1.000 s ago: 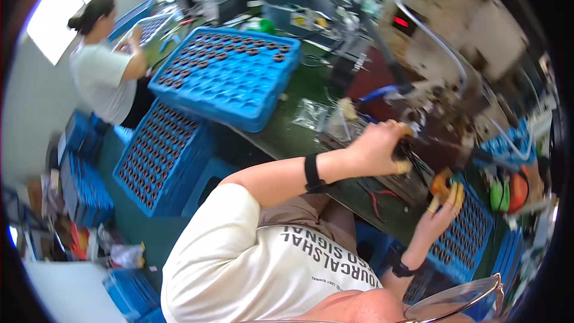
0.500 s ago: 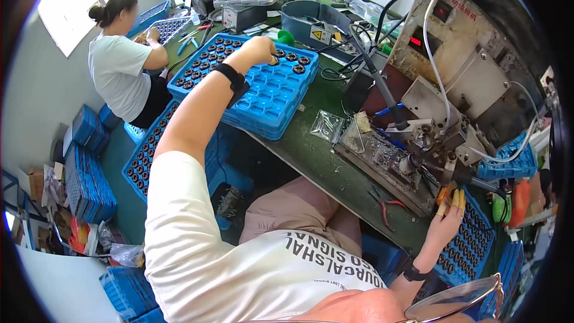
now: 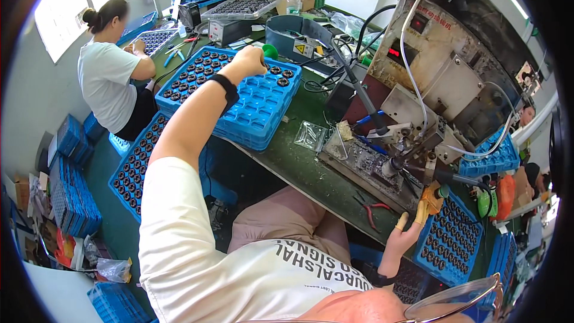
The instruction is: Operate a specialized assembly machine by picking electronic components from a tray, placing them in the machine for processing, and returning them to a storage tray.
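My left hand (image 3: pixel 250 61) reaches over the far part of a blue plastic tray (image 3: pixel 251 110) with moulded pockets. Its fingers are curled closed, and whatever they pinch is hidden. Small black ring-shaped parts (image 3: pixel 188 78) fill the tray's left pockets, and a few more (image 3: pixel 283 82) sit beside my hand. My right hand (image 3: pixel 408 230), wearing yellow finger covers, is at the machine's near right end. Its fingertips touch the side of an orange-yellow block (image 3: pixel 431 198), with the thumb held apart. A dark green round piece (image 3: pixel 442 191) shows at the block's edge.
A grimy metal machine (image 3: pixel 430 78) with hoses stands on the green bench. Red-handled pliers (image 3: pixel 372 212) and a clear bag (image 3: pixel 311 136) lie before it. A filled blue tray (image 3: pixel 448 242) is at right, another (image 3: pixel 134 173) at lower left. A co-worker (image 3: pixel 110 72) sits at far left.
The view has shifted slightly. My right hand has drawn back to the left of the orange-yellow block, uncovering more of it, and its thumb is spread. My left hand stays over the tray.
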Demonstrator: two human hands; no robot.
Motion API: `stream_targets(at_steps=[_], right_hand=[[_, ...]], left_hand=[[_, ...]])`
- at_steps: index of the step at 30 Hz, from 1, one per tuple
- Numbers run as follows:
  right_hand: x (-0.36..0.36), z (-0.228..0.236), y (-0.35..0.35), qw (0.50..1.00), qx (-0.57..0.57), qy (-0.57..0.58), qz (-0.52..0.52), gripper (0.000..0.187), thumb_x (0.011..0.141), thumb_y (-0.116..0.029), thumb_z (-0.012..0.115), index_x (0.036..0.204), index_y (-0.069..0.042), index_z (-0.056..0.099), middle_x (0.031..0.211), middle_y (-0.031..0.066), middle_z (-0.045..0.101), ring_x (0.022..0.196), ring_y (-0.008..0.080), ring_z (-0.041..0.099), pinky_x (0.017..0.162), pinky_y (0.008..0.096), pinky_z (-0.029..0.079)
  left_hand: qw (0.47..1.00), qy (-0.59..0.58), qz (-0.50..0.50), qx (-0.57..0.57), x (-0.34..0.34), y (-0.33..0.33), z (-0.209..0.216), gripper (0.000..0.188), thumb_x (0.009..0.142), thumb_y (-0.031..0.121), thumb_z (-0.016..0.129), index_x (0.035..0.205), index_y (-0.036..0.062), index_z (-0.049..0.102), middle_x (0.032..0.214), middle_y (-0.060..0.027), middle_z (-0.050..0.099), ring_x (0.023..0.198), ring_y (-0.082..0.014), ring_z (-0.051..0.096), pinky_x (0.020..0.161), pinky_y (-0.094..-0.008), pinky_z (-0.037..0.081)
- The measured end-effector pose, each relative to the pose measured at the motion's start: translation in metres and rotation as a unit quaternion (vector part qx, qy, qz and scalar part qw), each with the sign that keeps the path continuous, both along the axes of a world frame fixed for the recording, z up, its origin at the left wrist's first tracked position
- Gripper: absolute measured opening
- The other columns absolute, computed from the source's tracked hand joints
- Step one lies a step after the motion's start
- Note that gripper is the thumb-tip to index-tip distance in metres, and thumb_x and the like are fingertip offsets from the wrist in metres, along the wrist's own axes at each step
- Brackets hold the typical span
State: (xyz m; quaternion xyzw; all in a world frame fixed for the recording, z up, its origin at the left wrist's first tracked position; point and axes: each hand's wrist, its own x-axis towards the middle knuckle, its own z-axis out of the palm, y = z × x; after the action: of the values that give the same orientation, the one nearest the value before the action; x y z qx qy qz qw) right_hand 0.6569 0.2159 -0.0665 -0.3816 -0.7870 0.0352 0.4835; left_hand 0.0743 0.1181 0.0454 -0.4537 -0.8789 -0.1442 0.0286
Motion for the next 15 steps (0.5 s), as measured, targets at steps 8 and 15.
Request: stream_targets(at_steps=[8,15], right_hand=[[0.004,0.001,-0.004,1.000,-0.002,-0.019,0.002,0.043,0.094,-0.006,0.059,0.135,0.002,0.051,0.140,0.0190,0.051,0.133,0.0358,0.044,0.112,0.0415,0.032],[0.002,-0.001,-0.001,0.999,0.033,-0.023,0.012,0.041,0.091,-0.003,0.059,0.131,0.002,0.053,0.136,0.0186,0.053,0.132,0.0387,0.044,0.111,0.0453,0.033]], left_hand=[[0.945,-0.158,-0.045,0.283,0.135,-0.055,0.004,0.039,0.075,0.012,0.072,0.112,0.0010,0.068,0.100,-0.0167,0.067,0.074,-0.0216,0.067,0.073,-0.0329,0.054],[0.893,-0.190,-0.006,0.407,0.163,-0.039,-0.060,0.037,0.077,0.008,0.074,0.112,0.0008,0.067,0.097,-0.0127,0.065,0.069,-0.0157,0.065,0.065,-0.0282,0.053]])
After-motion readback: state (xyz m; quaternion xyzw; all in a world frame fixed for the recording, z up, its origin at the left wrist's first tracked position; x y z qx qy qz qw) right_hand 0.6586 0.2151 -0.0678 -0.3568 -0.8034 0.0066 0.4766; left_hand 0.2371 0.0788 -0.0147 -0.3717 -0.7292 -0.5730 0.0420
